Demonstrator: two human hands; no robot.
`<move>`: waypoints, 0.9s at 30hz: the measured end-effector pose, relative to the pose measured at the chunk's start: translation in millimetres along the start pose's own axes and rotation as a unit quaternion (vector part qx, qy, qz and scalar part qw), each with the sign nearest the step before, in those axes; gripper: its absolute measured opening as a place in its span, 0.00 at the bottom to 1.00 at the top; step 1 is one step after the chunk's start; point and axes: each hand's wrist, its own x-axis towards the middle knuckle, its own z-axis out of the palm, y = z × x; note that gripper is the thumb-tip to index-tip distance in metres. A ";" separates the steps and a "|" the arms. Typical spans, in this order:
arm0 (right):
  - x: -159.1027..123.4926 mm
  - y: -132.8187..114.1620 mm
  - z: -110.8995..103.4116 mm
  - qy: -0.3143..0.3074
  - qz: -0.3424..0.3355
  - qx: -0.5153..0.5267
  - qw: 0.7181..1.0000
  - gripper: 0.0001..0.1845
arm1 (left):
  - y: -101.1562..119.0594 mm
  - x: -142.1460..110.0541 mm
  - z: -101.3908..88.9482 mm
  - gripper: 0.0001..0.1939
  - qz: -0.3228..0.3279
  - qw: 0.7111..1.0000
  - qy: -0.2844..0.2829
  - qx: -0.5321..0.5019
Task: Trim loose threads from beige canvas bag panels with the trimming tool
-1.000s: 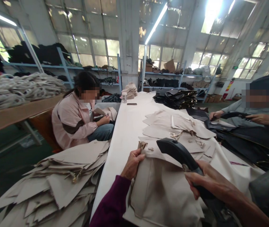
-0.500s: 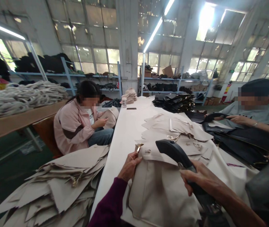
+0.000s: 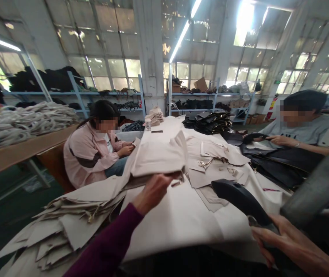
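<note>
My left hand (image 3: 152,191) is closed on a beige fabric piece (image 3: 159,157) and holds it lifted off the white table (image 3: 187,215), over the table's left edge. A metal clasp hangs at its underside near my fingers. My right hand (image 3: 286,241) grips the handle of a dark steam iron (image 3: 241,199) that rests on the table at lower right. Beyond the iron lie more beige pieces with metal hardware (image 3: 213,161).
A stack of beige pieces (image 3: 66,219) sits left of the table. One person in a pink jacket (image 3: 91,154) sits at the left side; another in grey (image 3: 300,130) works on black bags (image 3: 277,161) at right. Black pieces (image 3: 209,122) are piled farther back.
My left hand has lifted the beige piece from under the iron and carried it left toward the stack. The iron has shifted right and lower in view.
</note>
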 end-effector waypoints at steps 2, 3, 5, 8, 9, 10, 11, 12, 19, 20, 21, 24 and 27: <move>-11.1 9.8 -0.4 -0.006 0.010 -0.007 1.000 0.19 | 13.4 -27.7 47.1 0.26 0.000 0.995 -0.085 0.045; -16.5 14.8 0.4 -0.009 0.020 -0.013 1.000 0.19 | 18.4 -41.7 70.4 0.26 0.004 0.991 -0.121 0.066; -26.1 23.5 4.2 -0.015 0.042 -0.018 0.999 0.19 | 26.5 -66.6 110.2 0.25 0.001 0.984 -0.150 0.098; -35.5 30.4 14.7 -0.042 0.049 -0.016 0.998 0.16 | 37.5 -91.2 143.4 0.22 -0.053 0.982 -0.126 0.127; -36.9 30.9 18.7 -0.053 0.048 -0.014 0.997 0.14 | 41.1 -95.9 147.9 0.21 -0.068 0.983 -0.113 0.128; -37.5 30.8 22.7 -0.060 0.050 -0.012 0.997 0.13 | 44.5 -99.2 150.3 0.20 -0.077 0.984 -0.102 0.126; -37.3 30.1 26.4 -0.064 0.054 -0.006 0.996 0.11 | 47.6 -101.5 151.4 0.18 -0.081 0.985 -0.094 0.124; -36.7 29.0 29.7 -0.068 0.057 0.001 0.996 0.10 | 50.2 -103.0 151.9 0.17 -0.082 0.985 -0.085 0.122; -21.7 23.3 47.2 -0.112 0.058 0.047 0.991 0.08 | 51.9 -110.0 161.5 0.12 -0.064 0.990 -0.027 0.125; -16.7 24.7 50.3 -0.115 0.058 0.050 0.990 0.09 | 51.0 -111.2 162.9 0.12 -0.060 0.990 -0.027 0.122; -11.0 26.6 53.6 -0.118 0.056 0.054 0.990 0.09 | 50.2 -112.2 164.0 0.12 -0.058 0.991 -0.027 0.118; 7.6 30.6 61.6 -0.125 0.048 0.057 0.989 0.10 | 49.0 -113.9 165.9 0.11 -0.060 0.991 -0.023 0.113; 18.6 26.4 60.0 -0.126 0.044 0.037 0.990 0.12 | 48.9 -114.1 167.1 0.11 -0.069 0.991 -0.014 0.112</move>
